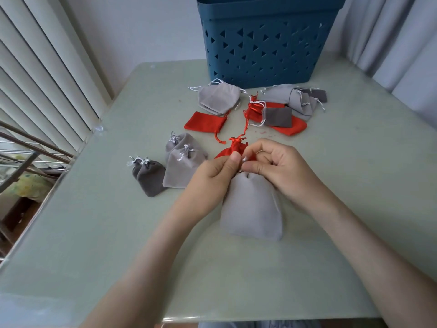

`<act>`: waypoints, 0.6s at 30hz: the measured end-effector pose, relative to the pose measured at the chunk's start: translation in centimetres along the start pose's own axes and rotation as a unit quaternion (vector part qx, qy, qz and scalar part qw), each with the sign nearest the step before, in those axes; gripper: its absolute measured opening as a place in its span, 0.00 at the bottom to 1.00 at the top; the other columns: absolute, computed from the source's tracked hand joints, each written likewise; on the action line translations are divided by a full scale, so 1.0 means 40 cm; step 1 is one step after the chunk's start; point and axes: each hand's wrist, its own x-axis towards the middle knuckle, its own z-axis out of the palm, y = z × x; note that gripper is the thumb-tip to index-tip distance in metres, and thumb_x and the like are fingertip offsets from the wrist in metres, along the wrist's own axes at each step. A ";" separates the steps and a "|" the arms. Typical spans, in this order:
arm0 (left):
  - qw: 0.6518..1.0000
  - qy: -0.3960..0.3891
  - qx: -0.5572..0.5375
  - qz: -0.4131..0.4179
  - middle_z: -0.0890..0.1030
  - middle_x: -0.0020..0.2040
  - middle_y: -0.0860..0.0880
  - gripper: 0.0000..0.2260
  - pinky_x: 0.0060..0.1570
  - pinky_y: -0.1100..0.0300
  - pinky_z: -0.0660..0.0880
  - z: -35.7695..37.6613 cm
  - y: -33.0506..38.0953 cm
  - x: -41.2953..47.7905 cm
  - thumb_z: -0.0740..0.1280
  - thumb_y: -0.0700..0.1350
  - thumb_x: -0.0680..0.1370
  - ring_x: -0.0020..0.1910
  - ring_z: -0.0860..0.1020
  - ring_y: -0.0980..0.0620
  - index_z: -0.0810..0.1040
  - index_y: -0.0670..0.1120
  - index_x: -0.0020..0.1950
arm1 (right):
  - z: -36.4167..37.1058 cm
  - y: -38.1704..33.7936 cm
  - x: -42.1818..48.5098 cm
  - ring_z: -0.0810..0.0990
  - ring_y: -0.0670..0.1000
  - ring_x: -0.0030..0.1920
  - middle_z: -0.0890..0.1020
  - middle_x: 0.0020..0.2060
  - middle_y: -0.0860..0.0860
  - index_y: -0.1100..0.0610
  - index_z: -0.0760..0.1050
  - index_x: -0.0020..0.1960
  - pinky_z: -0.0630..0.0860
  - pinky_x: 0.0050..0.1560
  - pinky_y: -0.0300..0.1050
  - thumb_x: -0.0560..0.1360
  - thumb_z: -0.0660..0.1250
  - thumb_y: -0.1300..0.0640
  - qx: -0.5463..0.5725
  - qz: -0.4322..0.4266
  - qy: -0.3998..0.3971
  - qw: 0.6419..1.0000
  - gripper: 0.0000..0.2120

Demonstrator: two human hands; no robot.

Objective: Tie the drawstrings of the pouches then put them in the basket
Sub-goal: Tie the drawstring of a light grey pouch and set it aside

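A light grey pouch (251, 209) lies in the middle of the pale green table (94, 233), its mouth gathered under my hands. My left hand (212, 178) and my right hand (281, 169) each pinch a white drawstring end at the pouch's neck, fingertips almost touching. Just behind them lies a tied red pouch (233, 147). The blue basket (264, 43) with triangular holes stands at the table's far edge.
Tied pouches lie to the left: two dark grey (149, 176) and two light grey (182, 162). Untied ones are spread in front of the basket: light grey (218, 98), red (205, 123), and a mixed heap (288, 107). Window blinds (47, 79) hang at left, curtains at right.
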 end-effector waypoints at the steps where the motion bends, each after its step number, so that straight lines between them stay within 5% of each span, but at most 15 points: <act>1: 1.000 -0.003 0.015 0.010 0.73 0.34 0.50 0.26 0.40 0.57 0.66 0.000 -0.001 0.000 0.56 0.62 0.77 0.35 0.69 0.55 0.76 0.38 0.39 | -0.001 -0.001 -0.001 0.60 0.40 0.24 0.63 0.21 0.41 0.58 0.73 0.41 0.59 0.27 0.31 0.73 0.68 0.67 0.001 -0.001 0.002 1.000 0.06; 5: 0.984 -0.042 0.137 0.103 0.72 0.31 0.55 0.15 0.37 0.70 0.65 0.004 -0.008 0.002 0.60 0.55 0.76 0.34 0.70 0.64 0.75 0.46 0.36 | 0.002 -0.001 -0.002 0.61 0.42 0.23 0.66 0.22 0.50 0.58 0.72 0.39 0.59 0.24 0.33 0.75 0.66 0.65 0.023 0.005 0.013 1.000 0.07; 11: 0.971 -0.079 0.179 0.138 0.73 0.38 0.47 0.18 0.40 0.70 0.65 0.005 -0.019 0.011 0.57 0.50 0.78 0.37 0.70 0.59 0.77 0.38 0.42 | 0.000 0.004 -0.004 0.61 0.41 0.23 0.65 0.21 0.45 0.60 0.71 0.38 0.60 0.26 0.31 0.75 0.66 0.67 0.007 -0.021 0.022 1.000 0.08; 14: 0.965 -0.057 0.200 0.162 0.71 0.38 0.51 0.18 0.44 0.67 0.66 0.010 -0.027 0.012 0.56 0.49 0.79 0.40 0.68 0.60 0.78 0.38 0.41 | -0.007 -0.008 -0.001 0.62 0.41 0.21 0.69 0.22 0.47 0.60 0.72 0.42 0.59 0.23 0.33 0.75 0.64 0.67 0.035 -0.004 0.012 0.999 0.05; 18: 0.980 0.026 0.157 0.122 0.68 0.37 0.56 0.14 0.46 0.59 0.66 0.008 -0.019 0.013 0.55 0.49 0.79 0.40 0.69 0.59 0.78 0.55 0.40 | -0.034 -0.005 0.009 0.58 0.41 0.19 0.62 0.21 0.44 0.58 0.74 0.51 0.55 0.20 0.34 0.75 0.65 0.66 0.025 0.080 -0.045 0.996 0.07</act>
